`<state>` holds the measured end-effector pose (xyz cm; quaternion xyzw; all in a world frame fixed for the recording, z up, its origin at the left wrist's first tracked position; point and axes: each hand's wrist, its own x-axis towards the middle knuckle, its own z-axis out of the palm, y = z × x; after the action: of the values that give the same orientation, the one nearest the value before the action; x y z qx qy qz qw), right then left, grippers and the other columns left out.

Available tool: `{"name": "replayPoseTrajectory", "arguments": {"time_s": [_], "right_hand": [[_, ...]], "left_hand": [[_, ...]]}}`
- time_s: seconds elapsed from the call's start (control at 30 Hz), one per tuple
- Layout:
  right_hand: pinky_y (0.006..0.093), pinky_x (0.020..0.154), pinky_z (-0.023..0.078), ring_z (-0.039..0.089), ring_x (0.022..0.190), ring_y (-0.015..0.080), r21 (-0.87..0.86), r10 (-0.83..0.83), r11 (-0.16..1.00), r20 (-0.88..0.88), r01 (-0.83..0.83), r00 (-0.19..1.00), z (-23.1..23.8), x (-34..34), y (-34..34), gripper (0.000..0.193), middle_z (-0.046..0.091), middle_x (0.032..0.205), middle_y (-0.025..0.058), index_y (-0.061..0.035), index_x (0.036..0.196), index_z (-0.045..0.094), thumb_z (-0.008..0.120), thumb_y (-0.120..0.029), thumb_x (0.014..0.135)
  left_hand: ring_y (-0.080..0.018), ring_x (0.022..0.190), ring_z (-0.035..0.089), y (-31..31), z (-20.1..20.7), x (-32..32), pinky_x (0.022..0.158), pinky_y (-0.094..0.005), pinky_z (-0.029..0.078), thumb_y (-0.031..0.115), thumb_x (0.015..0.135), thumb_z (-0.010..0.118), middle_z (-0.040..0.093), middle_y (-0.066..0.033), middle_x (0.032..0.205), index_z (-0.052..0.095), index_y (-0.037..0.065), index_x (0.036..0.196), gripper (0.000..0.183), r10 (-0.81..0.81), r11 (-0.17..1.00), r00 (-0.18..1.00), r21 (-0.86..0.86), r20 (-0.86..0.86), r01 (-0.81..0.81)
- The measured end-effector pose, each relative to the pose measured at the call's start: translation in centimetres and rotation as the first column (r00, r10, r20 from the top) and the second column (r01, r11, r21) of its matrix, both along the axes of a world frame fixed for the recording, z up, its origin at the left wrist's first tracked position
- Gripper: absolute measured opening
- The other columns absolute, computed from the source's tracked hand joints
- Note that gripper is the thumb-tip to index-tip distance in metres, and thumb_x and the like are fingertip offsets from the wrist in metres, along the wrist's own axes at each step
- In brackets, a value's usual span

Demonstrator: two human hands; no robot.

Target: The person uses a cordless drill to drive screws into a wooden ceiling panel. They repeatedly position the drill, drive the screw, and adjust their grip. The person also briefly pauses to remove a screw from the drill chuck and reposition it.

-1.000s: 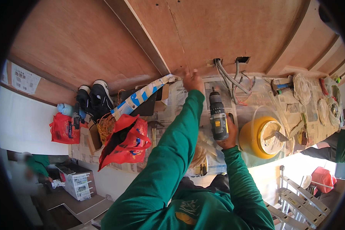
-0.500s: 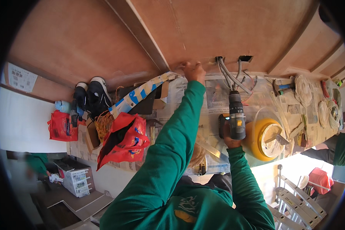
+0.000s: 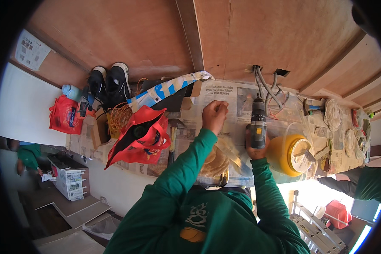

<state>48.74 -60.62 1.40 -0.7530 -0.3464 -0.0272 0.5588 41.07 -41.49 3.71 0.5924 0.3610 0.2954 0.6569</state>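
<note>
The right hand [image 3: 255, 148] grips the drill [image 3: 258, 122] beside the yellow tub [image 3: 280, 154], ready, I think; using it needs a steady hold. The left hand [image 3: 215, 116] has curled fingers (anything inside? I can't tell).

Black headlines [image 3: 220, 90] on newspaper [image 3: 194, 116], white lettering [image 3: 196, 213] on green shirt [image 3: 167, 221]

From the middle of the view, black shoes [image 3: 117, 84] stand at ten o'clock on the newspaper-covered table [image 3: 189, 134], a small red bag [image 3: 64, 116] at nine, a blue-and-cream strip [image 3: 169, 89] at eleven and a yellow bucket [image 3: 279, 148] between three and four, with a metal ladder [image 3: 310, 229] off the table at four.
</note>
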Motion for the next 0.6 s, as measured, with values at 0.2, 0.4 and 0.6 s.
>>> {"name": "replayPoseTrajectory", "arguments": {"time_s": [0.2,0.4,0.6], "right_hand": [[0.0404,0.068,0.056,0.071,0.078,0.0368,-0.106,0.020,0.994,-0.100,-0.031,0.995,0.3,0.0,-0.1,0.045,0.070,0.089,0.0165,-0.0056,0.113,0.058,0.079,-0.020,0.076],[0.0418,0.068,0.056,0.071,0.078,0.0374,-0.179,0.063,0.981,-0.069,-0.074,0.996,2.6,-0.9,1.0,0.055,0.071,0.091,0.0158,-0.0052,0.118,0.057,0.083,-0.020,0.072],[0.0450,0.067,0.057,0.071,0.081,0.0385,-0.376,0.225,0.918,0.222,-0.130,0.949,3.4,-0.5,3.6,0.068,0.071,0.094,0.0176,-0.0070,0.124,0.058,0.088,-0.020,0.064]], "left_hand": [[-0.0082,0.070,0.062,-1.1,3.6,-2.9,0.063,-0.0257,0.054,0.022,0.102,0.064,0.064,-0.0015,0.083,0.068,0.005,0.109,0.019,-0.084,0.983,0.988,-0.150,0.128,0.103],[-0.0098,0.084,0.063,-0.9,2.6,-3.0,0.070,-0.0271,0.055,0.030,0.103,0.061,0.066,-0.0048,0.101,0.060,0.005,0.127,0.034,-0.063,0.985,0.989,-0.153,0.136,0.084],[-0.0275,0.121,0.056,-2.8,6.5,-2.5,0.104,-0.0391,0.044,0.045,0.093,0.071,0.057,-0.0188,0.134,0.043,-0.005,0.144,0.076,-0.247,0.956,0.965,-0.141,0.086,0.257]]}}
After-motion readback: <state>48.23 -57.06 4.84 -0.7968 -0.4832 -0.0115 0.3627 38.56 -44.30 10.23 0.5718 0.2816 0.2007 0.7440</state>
